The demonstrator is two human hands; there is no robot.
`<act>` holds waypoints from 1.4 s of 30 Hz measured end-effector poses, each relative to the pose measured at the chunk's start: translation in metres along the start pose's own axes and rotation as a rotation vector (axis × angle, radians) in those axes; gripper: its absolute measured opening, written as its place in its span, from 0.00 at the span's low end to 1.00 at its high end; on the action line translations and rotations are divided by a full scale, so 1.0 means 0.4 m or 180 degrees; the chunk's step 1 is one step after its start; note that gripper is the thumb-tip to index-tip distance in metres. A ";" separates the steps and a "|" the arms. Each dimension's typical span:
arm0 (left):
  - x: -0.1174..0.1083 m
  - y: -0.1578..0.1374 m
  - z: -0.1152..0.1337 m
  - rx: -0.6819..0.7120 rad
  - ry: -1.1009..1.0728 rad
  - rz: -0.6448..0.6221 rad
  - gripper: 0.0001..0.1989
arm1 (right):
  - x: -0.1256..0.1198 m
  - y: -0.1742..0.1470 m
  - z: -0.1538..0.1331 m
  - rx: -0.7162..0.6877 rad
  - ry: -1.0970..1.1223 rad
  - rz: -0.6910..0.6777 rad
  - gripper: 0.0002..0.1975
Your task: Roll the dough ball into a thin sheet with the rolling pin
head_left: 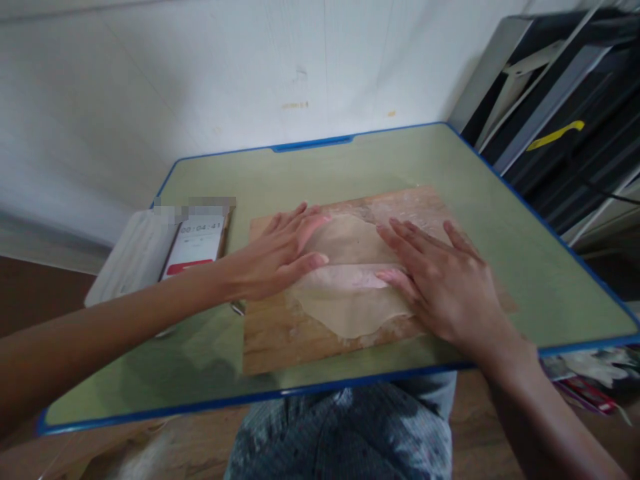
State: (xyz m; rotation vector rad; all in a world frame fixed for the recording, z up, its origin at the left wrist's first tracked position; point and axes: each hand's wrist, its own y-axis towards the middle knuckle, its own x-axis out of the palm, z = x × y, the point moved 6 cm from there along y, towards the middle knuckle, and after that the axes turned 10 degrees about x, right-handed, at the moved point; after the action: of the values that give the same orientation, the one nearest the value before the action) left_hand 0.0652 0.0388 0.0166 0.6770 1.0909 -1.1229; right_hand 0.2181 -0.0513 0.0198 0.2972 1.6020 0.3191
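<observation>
A thin, flat sheet of pale dough lies on a floured wooden board. Across its middle runs a lighter band that looks like a fold, though I cannot tell for certain. My left hand rests at the sheet's left side, palm down, fingers stretched forward and thumb apart. On the right side, my right hand lies flat over the dough's edge and the board, its fingers spread and its thumb pointing in toward the band. Both palms hide the sheet's side edges.
The board sits on a green table with a blue rim. To the left are a phone showing a timer and a white box. A white wall stands behind. Dark folded furniture leans at the right.
</observation>
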 end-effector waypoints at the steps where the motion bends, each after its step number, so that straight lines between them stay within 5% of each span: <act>1: 0.005 -0.004 0.009 0.0086 0.0042 -0.0019 0.45 | -0.002 -0.007 -0.002 -0.0009 -0.0001 -0.0004 0.27; 8: 0.035 -0.024 0.050 0.0482 0.0630 0.0010 0.44 | -0.014 -0.060 -0.007 -0.0136 0.0087 -0.0039 0.27; 21: 0.005 0.007 0.041 0.0873 0.0990 -0.0374 0.34 | 0.073 0.084 0.089 -0.0585 0.0621 -0.1311 0.30; 25: -0.010 0.001 0.015 0.0696 0.0752 -0.0340 0.36 | 0.091 0.095 0.095 -0.0527 0.0909 -0.1576 0.33; 32: 0.016 -0.039 0.050 0.0909 0.0314 -0.0180 0.45 | 0.023 0.000 0.059 -0.0864 0.0911 -0.1303 0.33; 38: -0.004 -0.021 0.020 0.0674 0.0233 0.0017 0.38 | 0.041 0.014 0.071 -0.0678 0.0936 -0.1343 0.32; 42: 0.010 -0.030 0.036 0.0786 0.0150 -0.0086 0.44 | 0.030 -0.002 0.063 -0.0721 0.0876 -0.1203 0.32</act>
State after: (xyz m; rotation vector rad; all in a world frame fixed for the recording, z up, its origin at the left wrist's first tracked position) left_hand 0.0589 0.0209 0.0191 0.8880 1.0123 -1.2833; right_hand 0.2424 -0.0471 0.0073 -0.2328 1.8312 0.2524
